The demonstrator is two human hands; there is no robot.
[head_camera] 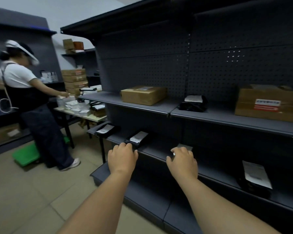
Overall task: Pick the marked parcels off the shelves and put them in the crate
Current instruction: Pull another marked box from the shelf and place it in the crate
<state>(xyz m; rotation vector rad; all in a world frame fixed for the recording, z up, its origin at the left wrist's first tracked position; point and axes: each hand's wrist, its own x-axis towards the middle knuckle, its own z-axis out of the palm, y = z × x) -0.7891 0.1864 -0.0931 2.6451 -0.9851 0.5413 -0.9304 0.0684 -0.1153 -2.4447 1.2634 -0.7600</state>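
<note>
Hands at shelf edge (152, 155): left grip (123, 155) pinches black parcel (138, 138); right grip (182, 160) unclear.

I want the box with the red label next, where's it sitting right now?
In the head view, the cardboard box with the red label sits at the far right of the upper shelf, right of a black parcel.

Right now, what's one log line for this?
left hand: touching black parcel | right hand: at shelf edge | crate: unseen
</note>
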